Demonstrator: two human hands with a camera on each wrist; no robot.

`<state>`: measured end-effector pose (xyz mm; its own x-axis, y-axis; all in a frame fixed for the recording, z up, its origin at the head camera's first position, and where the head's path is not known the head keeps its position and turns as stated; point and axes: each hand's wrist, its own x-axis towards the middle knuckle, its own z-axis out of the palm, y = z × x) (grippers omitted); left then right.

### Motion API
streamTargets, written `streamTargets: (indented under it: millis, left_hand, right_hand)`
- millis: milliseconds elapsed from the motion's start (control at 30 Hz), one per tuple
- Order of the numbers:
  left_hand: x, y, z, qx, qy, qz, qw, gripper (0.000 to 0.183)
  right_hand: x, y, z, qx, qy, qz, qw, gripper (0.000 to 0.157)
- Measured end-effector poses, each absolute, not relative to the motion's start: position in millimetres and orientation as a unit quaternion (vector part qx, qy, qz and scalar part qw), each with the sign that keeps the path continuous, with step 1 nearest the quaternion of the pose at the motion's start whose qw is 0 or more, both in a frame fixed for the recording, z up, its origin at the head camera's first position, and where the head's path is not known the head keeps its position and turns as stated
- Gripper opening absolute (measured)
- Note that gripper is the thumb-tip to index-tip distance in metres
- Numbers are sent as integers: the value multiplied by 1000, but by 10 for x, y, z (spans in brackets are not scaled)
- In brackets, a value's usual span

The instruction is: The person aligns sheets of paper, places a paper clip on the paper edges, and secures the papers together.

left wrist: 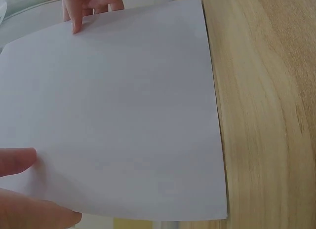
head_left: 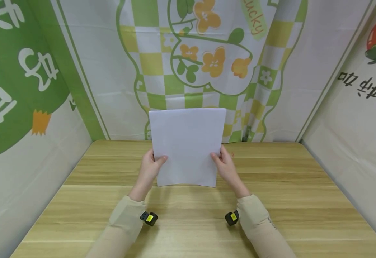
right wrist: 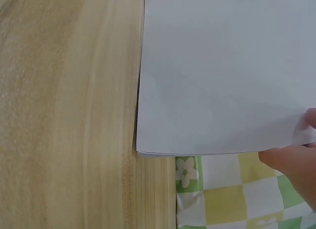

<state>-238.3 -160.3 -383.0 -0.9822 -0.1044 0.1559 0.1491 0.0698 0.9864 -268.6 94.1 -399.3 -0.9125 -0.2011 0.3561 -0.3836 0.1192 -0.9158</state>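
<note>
A stack of white paper (head_left: 187, 143) stands upright over the wooden table, its blank face toward me. My left hand (head_left: 150, 168) grips its left edge, thumb on the front and the other fingers behind. On the opposite edge my right hand (head_left: 225, 165) holds it the same way. In the left wrist view the paper (left wrist: 123, 110) fills most of the frame, with the right hand (left wrist: 91, 4) at its far edge. The right wrist view shows slightly offset layers at a corner of the paper (right wrist: 212, 91), its lower edge close over the tabletop.
The wooden table (head_left: 188, 229) reaches back to a hanging cloth (head_left: 155, 53) with green and yellow checks and flowers. Printed cloth walls (head_left: 352, 125) enclose both sides. Small black devices with yellow marks (head_left: 150, 218) sit at both wrists, on beige sleeves (head_left: 126, 218).
</note>
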Motion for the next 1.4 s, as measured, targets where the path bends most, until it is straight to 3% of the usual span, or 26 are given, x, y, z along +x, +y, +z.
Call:
streamTargets:
  millis: [1400]
  left_hand:
    - [-2369,-1647,-3660,-32,-713,-694,94,44]
  right_hand:
    - [-2661,956,-3800,182,-746,636,81,37]
